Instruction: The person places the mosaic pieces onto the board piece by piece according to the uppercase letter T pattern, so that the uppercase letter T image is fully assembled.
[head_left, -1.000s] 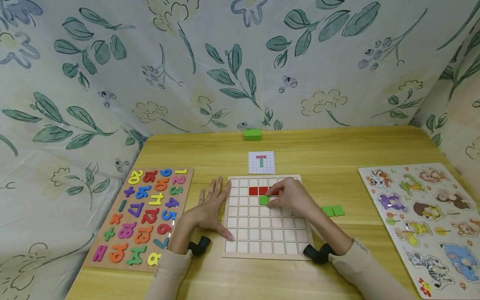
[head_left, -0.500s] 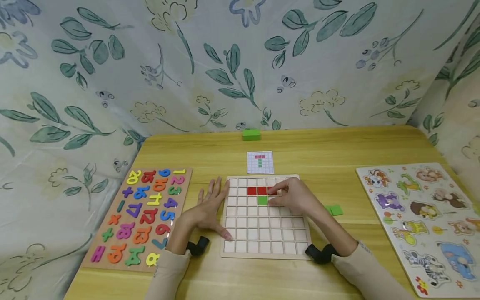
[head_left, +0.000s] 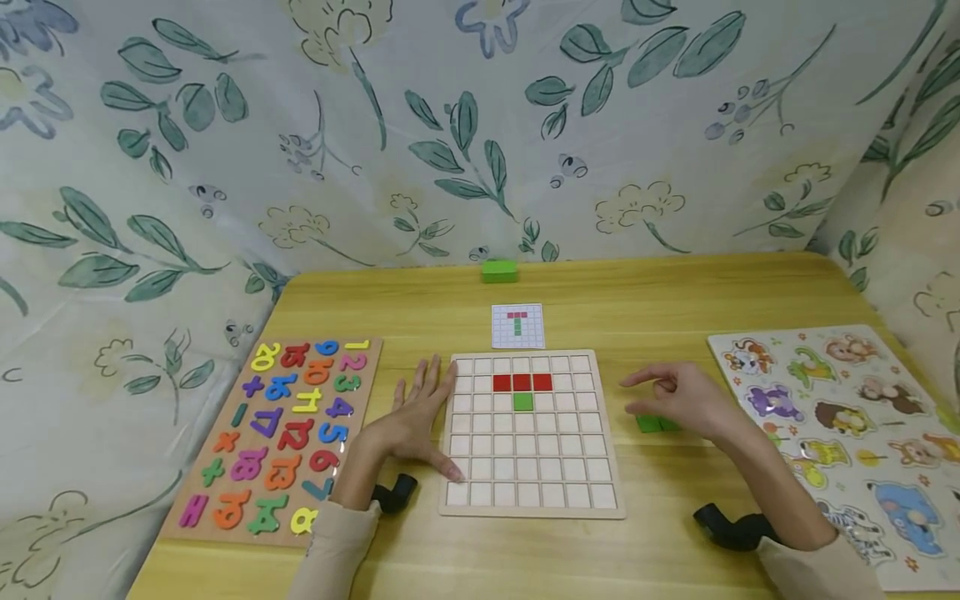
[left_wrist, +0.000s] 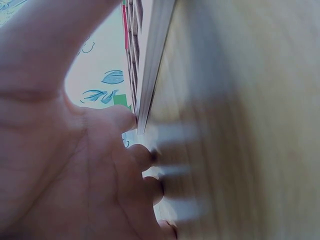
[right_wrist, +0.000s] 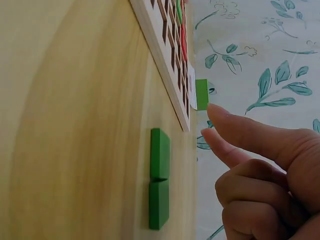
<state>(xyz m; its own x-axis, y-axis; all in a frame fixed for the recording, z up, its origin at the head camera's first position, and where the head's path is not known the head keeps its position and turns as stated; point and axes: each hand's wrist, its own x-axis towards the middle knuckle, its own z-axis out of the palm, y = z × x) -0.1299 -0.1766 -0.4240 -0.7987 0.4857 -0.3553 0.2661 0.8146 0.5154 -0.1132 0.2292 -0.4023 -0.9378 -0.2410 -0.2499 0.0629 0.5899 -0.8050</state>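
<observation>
A wooden grid board [head_left: 621, 500] lies in front of me. Three red tiles [head_left: 522, 382] fill a row of its cells, with one green tile [head_left: 522, 402] below the middle one. My left hand [head_left: 415, 425] is spread along the board's left edge, thumb at the lower corner and index finger touching the upper side. To the right of the board, my right hand [head_left: 686, 402] hovers above two green tiles [right_wrist: 160, 177] lying side by side on the table. Its thumb and index finger are extended and apart, holding nothing; the other fingers are bent.
Behind the board lies a card [head_left: 517, 326] printed with a red and green T. A green block [head_left: 499, 272] stands at the table's back edge. The number board [head_left: 273, 437] is on the left, the animal puzzle board [head_left: 840, 417] on the right. Floral cloth [head_left: 480, 125] hangs behind.
My right hand has left the green tile on the grid and moved right, over the two loose green tiles. All three red tiles are now uncovered. The left hand stays put.
</observation>
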